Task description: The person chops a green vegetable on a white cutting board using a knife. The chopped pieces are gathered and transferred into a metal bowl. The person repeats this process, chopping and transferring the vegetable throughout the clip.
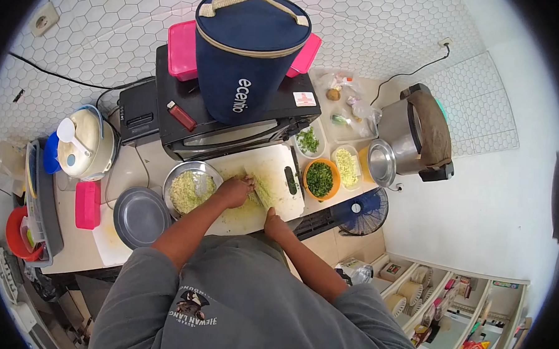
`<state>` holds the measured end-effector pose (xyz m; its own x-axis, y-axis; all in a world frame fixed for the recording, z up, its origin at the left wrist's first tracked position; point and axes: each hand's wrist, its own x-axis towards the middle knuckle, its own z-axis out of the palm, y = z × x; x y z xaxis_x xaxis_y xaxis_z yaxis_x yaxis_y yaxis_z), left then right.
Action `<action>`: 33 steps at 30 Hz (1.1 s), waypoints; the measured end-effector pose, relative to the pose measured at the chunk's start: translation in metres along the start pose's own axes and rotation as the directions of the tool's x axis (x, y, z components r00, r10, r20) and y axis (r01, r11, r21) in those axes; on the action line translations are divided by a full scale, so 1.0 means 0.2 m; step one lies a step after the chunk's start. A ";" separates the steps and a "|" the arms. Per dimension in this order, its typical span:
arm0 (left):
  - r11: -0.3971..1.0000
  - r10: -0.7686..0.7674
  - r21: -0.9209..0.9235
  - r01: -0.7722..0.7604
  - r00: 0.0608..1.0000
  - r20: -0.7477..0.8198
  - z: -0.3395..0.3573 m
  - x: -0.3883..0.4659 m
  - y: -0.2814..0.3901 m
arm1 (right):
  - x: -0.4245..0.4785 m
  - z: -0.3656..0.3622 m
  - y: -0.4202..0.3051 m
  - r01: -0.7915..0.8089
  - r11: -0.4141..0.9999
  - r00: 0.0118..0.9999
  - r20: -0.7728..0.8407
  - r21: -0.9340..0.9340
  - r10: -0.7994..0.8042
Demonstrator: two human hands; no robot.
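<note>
A white cutting board (219,223) lies before me with finely chopped pale green vegetable (265,178) on it. My right hand (276,224) is closed around the handle of a knife (262,195), whose blade points away from me over the pile. The fingers of my left hand (235,192) are bent by the far end of the blade, touching the pile or the blade; which one is unclear. Just left of the board, a round metal dish (167,188) holds more pale chopped vegetable. The blade is partly hidden by vegetable bits.
Behind the board stands a black toaster oven (169,118) bearing a blue insulated bag (251,79). An orange bowl of chopped greens (320,178) and a tub of pale pieces (347,168) are at right. A dark round plate (142,218) sits left, near a rice cooker (91,143).
</note>
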<state>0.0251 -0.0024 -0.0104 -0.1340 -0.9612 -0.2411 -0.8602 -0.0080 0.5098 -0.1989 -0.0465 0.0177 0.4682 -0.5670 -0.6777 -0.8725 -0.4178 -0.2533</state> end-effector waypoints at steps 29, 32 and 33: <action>0.992 0.067 0.105 -0.063 0.997 -0.030 0.01 -0.05 0.02 | -0.07 -0.04 -0.04 -0.008 1.000 0.996 0.086 -0.013 0.009; 0.995 0.044 0.091 -0.040 0.998 -0.045 0.01 -0.09 0.02 | -0.06 -0.06 -0.07 0.004 1.000 0.996 0.089 0.023 -0.006; 0.996 0.049 0.083 -0.044 0.997 -0.066 0.01 -0.08 0.01 | -0.07 -0.09 -0.08 0.029 0.999 0.994 0.100 0.030 -0.032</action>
<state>0.0252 0.0140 -0.0074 -0.1434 -0.9766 -0.1604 -0.8916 0.0571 0.4492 -0.1884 -0.0455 0.0433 0.4794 -0.4796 -0.7349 -0.8624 -0.4123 -0.2936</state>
